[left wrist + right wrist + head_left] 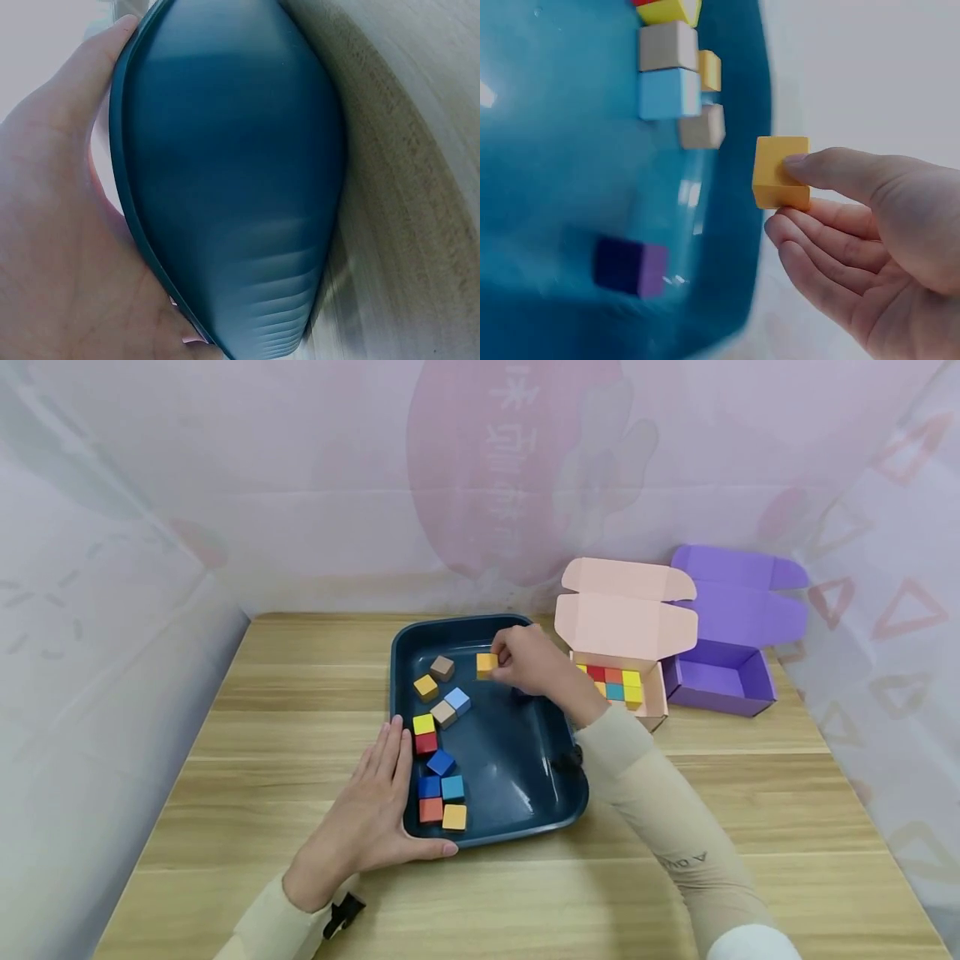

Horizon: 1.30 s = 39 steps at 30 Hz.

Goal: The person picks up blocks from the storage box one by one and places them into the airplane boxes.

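Observation:
A dark blue tray (495,752) lies on the table, cubes of several colours inside it, mostly along its left side. My right hand (532,662) pinches an orange-yellow cube (781,171) between thumb and fingers, above the tray's far part. Below that hand a purple cube (630,267) sits on the tray floor. Nearby stand a brown cube (442,668), a yellow cube (426,687) and a light blue cube (457,700). My left hand (367,818) rests against the tray's near-left corner, fingers straight along the left rim, thumb along the near rim.
Right of the tray stands an open peach box (658,693) holding rows of coloured cubes (614,691), partly hidden by my right forearm. Beside it is an open purple box (723,685). A printed cloth wall (322,527) borders the wooden table (300,693).

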{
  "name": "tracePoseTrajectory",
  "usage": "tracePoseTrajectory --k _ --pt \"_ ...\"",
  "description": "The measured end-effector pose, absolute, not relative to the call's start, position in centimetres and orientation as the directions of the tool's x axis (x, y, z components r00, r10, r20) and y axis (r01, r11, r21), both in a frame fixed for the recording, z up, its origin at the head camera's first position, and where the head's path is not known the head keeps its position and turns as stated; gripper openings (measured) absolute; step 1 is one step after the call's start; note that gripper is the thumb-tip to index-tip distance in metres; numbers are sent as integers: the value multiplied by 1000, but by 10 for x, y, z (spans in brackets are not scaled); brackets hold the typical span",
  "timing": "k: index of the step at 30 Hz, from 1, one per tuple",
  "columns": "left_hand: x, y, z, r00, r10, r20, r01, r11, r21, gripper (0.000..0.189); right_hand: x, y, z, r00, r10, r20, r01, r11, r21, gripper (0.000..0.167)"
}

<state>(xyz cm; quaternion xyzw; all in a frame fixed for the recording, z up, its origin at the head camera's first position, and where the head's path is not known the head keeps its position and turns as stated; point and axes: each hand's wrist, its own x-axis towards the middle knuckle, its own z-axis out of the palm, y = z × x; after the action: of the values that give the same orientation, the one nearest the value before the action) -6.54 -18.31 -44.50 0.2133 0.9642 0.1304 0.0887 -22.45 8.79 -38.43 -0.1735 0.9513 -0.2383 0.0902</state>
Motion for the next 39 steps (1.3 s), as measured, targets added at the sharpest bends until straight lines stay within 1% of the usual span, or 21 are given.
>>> tracePoseTrajectory --k 5,10,13,16,24,31,35,37,38,39 --pt "-66 -182 -445 -895 433 -112 386 874 295 151 -210 120 -361 -927 -368 -75 -287 823 -489 25" --pt "-67 -182 -445 -895 435 -103 390 873 292 152 -195 161 -341 -930 -365 -36 -308 831 -464 24" --pt "-67 -182 -447 -894 436 -105 391 873 290 152 -186 187 -335 -934 -358 -18 -312 837 -450 23" --pt "-66 -181 -449 -892 437 -115 389 872 296 152 -175 210 -333 -945 -326 -38 -278 858 -432 24" --pt "-69 -181 -448 -895 433 -109 386 873 300 153 -162 258 -348 -958 -254 -131 -182 897 -402 25" --pt "-71 -181 -448 -893 436 -113 388 873 294 153 -163 279 -374 -957 -218 -190 -124 904 -410 25" --pt "-71 -182 -448 -892 438 -115 390 872 295 153 -165 281 -388 -954 -208 -216 -108 910 -401 19" --pt "-71 -182 -448 -891 440 -116 392 872 294 153 -166 280 -392 -951 -209 -226 -110 917 -384 13" --pt "-70 -183 -448 -890 440 -117 392 872 293 153 -166 279 -394 -951 -211 -228 -115 920 -373 16" --pt "-70 -183 -448 -890 440 -118 393 872 292 153 -167 277 -395 -950 -215 -228 -121 923 -365 24"
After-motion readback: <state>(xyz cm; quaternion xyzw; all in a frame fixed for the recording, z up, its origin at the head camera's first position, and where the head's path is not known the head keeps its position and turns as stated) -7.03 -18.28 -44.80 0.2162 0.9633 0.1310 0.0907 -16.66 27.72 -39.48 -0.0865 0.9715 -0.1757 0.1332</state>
